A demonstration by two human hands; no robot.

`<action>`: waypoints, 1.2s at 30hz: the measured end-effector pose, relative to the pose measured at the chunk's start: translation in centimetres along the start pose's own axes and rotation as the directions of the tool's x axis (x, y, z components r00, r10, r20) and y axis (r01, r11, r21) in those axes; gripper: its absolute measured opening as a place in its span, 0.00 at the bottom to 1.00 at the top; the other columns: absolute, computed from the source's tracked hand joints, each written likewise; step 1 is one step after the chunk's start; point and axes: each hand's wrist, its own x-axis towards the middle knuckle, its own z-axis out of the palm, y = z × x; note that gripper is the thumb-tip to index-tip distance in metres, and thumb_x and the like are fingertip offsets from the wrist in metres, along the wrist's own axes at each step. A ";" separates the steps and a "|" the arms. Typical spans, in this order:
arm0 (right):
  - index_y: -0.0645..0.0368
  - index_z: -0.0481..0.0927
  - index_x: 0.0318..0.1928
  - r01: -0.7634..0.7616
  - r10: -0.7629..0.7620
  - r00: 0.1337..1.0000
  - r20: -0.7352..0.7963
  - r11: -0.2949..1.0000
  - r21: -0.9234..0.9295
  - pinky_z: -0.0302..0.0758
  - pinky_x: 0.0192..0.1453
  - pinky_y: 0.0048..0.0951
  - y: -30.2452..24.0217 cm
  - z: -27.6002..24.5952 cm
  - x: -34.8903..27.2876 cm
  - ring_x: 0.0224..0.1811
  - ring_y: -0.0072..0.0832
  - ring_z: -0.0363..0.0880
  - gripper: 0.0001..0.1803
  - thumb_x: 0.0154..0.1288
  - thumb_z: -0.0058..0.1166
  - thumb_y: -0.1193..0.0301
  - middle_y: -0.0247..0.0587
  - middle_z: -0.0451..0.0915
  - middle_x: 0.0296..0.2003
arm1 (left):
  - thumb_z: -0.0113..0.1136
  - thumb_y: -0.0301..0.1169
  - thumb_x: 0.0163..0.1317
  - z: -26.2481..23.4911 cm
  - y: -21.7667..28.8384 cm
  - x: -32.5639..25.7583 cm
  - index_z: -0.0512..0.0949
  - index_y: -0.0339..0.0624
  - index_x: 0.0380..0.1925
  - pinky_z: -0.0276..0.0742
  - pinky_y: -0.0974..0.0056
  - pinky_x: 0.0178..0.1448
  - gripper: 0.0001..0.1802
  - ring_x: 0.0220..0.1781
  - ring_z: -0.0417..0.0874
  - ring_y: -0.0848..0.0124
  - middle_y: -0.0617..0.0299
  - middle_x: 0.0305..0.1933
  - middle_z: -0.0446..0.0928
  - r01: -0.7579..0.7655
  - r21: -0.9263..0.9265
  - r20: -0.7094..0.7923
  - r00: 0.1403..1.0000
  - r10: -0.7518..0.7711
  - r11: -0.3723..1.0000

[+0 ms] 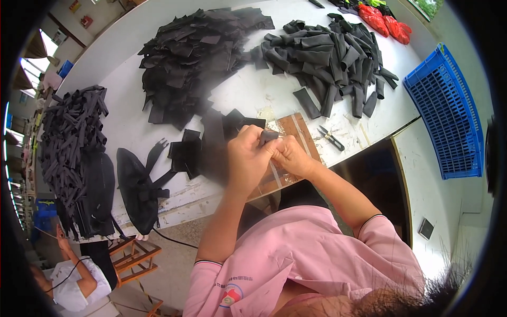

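My left hand (245, 156) and my right hand (290, 156) meet above a brown wooden board (294, 127) at the table's front edge. Between them they pinch a small black fabric piece (268, 137), folded or rolled into a tube; the fingers cover much of it. Just left of my left hand lie flat black fabric pieces (186, 153), partly behind a hazy blur. A small cutting tool (331, 138) with a black handle and pointed metal tip rests to the right of the board.
Black fabric sheets (185, 58) and tube-like pieces (327, 53) are heaped at the back. Narrow strips (74, 153) and a black pouch-like item (138, 185) lie left. A blue plastic basket (446, 111) stands right, red bags (385, 24) behind. Another person (79, 280) sits lower left by a wooden stool (134, 259).
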 end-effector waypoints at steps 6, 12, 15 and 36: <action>0.64 0.73 0.29 0.069 -0.069 0.998 0.008 0.952 -0.297 0.68 0.29 0.38 -0.8 -0.7 -0.1 0.27 0.46 0.73 0.13 0.59 0.47 0.65 0.49 0.74 0.23 | 0.51 0.15 0.53 -0.2 0.5 -0.4 0.73 0.34 0.40 0.69 0.70 0.48 0.14 0.41 0.74 0.74 0.54 0.36 0.75 0.106 -0.530 0.089 0.994 -0.069 0.841; 0.65 0.72 0.29 0.174 -0.196 0.980 -0.041 0.932 -0.317 0.67 0.28 0.39 -1.0 -1.0 0.1 0.26 0.46 0.72 0.12 0.58 0.47 0.66 0.51 0.74 0.22 | 0.50 0.15 0.54 -0.8 0.8 0.0 0.73 0.31 0.38 0.72 0.70 0.46 0.10 0.38 0.76 0.74 0.54 0.36 0.76 0.108 -0.499 0.104 0.992 -0.065 0.860; 0.64 0.71 0.30 -0.108 0.111 0.992 0.057 0.993 -0.050 0.67 0.29 0.40 -0.7 -0.4 -0.4 0.26 0.47 0.73 0.10 0.58 0.48 0.68 0.51 0.73 0.22 | 0.50 0.16 0.55 -0.5 0.6 -0.1 0.73 0.30 0.38 0.73 0.72 0.44 0.10 0.35 0.77 0.76 0.56 0.35 0.77 0.188 -0.418 0.123 0.981 -0.150 0.889; 0.61 0.73 0.37 0.017 -0.044 0.997 -0.057 0.910 -0.415 0.70 0.30 0.37 -1.9 0.5 -0.9 0.27 0.42 0.75 0.13 0.59 0.48 0.64 0.44 0.77 0.22 | 0.55 0.24 0.55 -1.8 0.3 -0.5 0.70 0.32 0.43 0.68 0.68 0.49 0.15 0.38 0.75 0.73 0.55 0.36 0.76 -0.048 -0.493 -0.150 0.988 -0.030 0.869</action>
